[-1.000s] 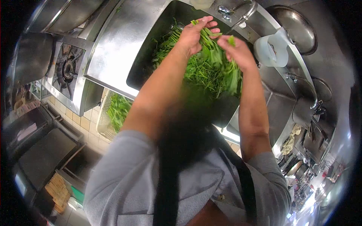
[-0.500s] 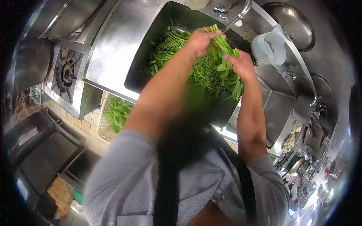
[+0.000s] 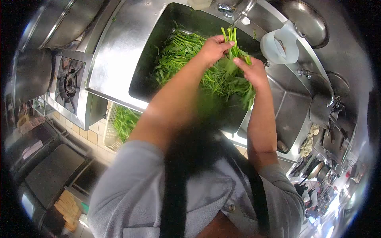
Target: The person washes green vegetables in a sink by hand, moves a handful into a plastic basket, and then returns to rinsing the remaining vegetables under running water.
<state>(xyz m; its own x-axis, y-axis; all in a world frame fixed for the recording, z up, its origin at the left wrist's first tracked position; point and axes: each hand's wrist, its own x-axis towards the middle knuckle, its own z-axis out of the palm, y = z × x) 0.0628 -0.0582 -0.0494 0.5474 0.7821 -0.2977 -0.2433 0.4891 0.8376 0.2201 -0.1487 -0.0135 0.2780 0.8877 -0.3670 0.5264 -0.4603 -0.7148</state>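
Note:
Over the sink [image 3: 139,79], my left hand [image 3: 216,49] is closed, thumb and fingers pinching the upright stems of a bunch of long-stemmed leafy greens [image 3: 235,43]. Close to its right, my right hand [image 3: 253,71] is closed around more of the same greens, the leaves hanging below it toward the sink. Some of the stems between the hands are hidden by my fingers. Beneath both hands lies a large heap of loose greens [image 3: 178,51] in the sink.
A faucet [image 3: 242,16] rises behind the sink. To the right are a translucent plastic jug [image 3: 279,47] and a second basin [image 3: 293,105]. A gas burner [image 3: 70,81] is at left, and a pale perforated basket [image 3: 110,133] with greens sits low by the counter.
The stems at my left hand stand more spread apart, with gaps between them. Both hands have shifted slightly, still close together. The whole view has moved a little.

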